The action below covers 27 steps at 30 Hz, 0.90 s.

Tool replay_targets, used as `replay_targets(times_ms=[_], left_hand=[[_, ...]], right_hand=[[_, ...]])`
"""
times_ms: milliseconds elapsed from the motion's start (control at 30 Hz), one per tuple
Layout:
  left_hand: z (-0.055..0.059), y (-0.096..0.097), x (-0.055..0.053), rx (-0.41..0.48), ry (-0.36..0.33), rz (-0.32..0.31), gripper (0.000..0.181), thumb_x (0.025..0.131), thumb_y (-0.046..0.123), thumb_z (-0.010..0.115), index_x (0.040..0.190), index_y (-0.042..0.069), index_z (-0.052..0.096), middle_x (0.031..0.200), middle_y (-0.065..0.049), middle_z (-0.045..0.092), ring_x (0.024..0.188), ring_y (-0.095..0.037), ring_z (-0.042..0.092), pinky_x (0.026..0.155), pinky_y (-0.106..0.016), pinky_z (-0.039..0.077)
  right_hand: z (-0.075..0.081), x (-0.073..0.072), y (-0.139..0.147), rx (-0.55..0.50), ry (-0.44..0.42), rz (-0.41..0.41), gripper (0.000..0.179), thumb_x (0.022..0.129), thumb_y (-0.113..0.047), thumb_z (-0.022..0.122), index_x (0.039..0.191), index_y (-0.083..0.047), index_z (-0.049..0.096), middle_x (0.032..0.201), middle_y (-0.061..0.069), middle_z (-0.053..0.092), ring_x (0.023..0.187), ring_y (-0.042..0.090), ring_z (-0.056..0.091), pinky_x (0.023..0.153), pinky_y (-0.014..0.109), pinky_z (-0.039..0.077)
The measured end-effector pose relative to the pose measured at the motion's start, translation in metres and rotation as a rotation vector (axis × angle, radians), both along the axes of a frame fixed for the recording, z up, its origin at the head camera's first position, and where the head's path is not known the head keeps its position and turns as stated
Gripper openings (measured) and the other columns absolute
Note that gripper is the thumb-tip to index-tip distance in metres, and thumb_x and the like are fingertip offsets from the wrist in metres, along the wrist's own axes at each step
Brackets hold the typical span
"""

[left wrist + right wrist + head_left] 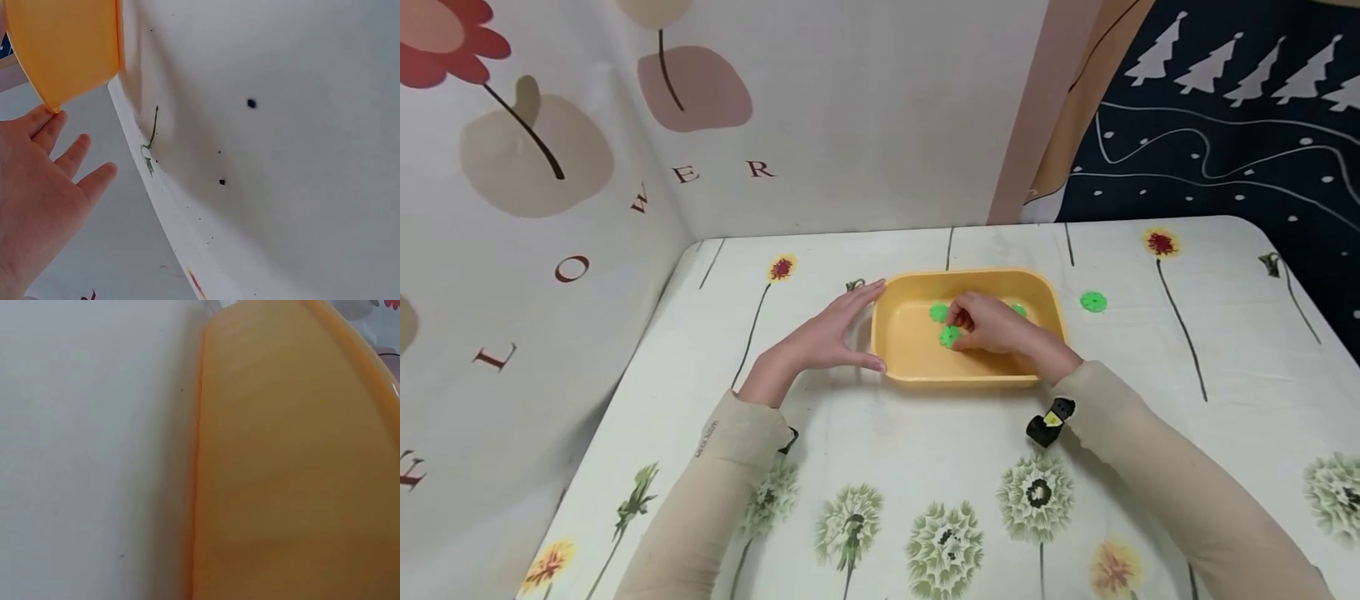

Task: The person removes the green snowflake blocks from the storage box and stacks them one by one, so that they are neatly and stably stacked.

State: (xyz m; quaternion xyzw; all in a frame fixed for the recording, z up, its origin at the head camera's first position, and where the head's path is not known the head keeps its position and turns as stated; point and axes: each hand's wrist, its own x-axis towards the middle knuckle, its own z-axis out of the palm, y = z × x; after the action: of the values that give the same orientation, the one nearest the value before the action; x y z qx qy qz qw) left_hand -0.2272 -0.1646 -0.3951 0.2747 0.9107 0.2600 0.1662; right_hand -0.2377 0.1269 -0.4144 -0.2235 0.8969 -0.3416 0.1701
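Tray (906, 337), yellow plastic — green notched discs (938, 312) within.
Left hand (827, 337): fingers extended, spread, touching the tray's left end. Right hand (992, 325): inside the tray, fingers curled, thumb at the edge of the nearest disc (949, 336); whether it is pinched, cannot tell. Another disc just beyond; one more partly hidden behind the right hand. Outlying disc (1093, 302) right of the tray. Black wrist device (1043, 430) under the right cuff. Surface — white flower-print tablecloth (955, 433). Room: pale printed backdrop (865, 108); navy tree-print fabric (1217, 92), right.
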Motion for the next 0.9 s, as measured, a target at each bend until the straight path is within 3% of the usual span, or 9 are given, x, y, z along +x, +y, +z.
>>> replay_targets(times_ms=[333, 533, 700, 900], left_hand=[[0.002, 0.000, 0.000, 0.004, 0.007, -0.021, 0.122, 0.070, 0.052, 0.087, 0.162, 0.021, 0.013, 0.169, 0.009, 0.007, 0.157, -0.023, 0.008, 0.124, -0.055, 0.021], [0.000, 0.000, 0.000, 0.010, -0.005, -0.009, 0.122, 0.070, 0.051, 0.087, 0.162, 0.022, 0.013, 0.169, 0.009, 0.007, 0.157, -0.023, 0.008, 0.125, -0.054, 0.020], [0.000, -0.001, 0.001, 0.013, -0.017, 0.001, 0.121, 0.070, 0.051, 0.087, 0.162, 0.021, 0.013, 0.169, 0.009, 0.007, 0.157, -0.023, 0.008, 0.125, -0.055, 0.020], [0.002, 0.002, 0.000, 0.016, -0.015, -0.005, 0.122, 0.071, 0.050, 0.087, 0.162, 0.022, 0.012, 0.169, 0.009, 0.006, 0.157, -0.024, 0.007, 0.124, -0.056, 0.020]], right_hand=[[0.006, -0.001, 0.005, -0.124, -0.097, -0.114, 0.014, 0.087, -0.005, 0.075, 0.099, -0.002, 0.067, 0.091, 0.010, 0.064, 0.081, 0.020, 0.056, 0.064, 0.022, 0.048], [0.012, -0.004, 0.010, -0.199, -0.082, -0.169, 0.014, 0.089, -0.004, 0.073, 0.101, 0.001, 0.070, 0.094, 0.013, 0.068, 0.081, 0.017, 0.058, 0.069, 0.018, 0.048], [0.028, -0.004, 0.024, -0.275, -0.099, -0.221, 0.018, 0.091, -0.006, 0.071, 0.107, 0.003, 0.069, 0.097, 0.014, 0.070, 0.079, 0.011, 0.064, 0.076, 0.022, 0.058], [0.052, -0.004, 0.058, -0.321, -0.058, -0.342, 0.024, 0.092, -0.011, 0.071, 0.112, 0.003, 0.068, 0.090, 0.000, 0.071, 0.076, 0.005, 0.067, 0.076, 0.024, 0.061]])
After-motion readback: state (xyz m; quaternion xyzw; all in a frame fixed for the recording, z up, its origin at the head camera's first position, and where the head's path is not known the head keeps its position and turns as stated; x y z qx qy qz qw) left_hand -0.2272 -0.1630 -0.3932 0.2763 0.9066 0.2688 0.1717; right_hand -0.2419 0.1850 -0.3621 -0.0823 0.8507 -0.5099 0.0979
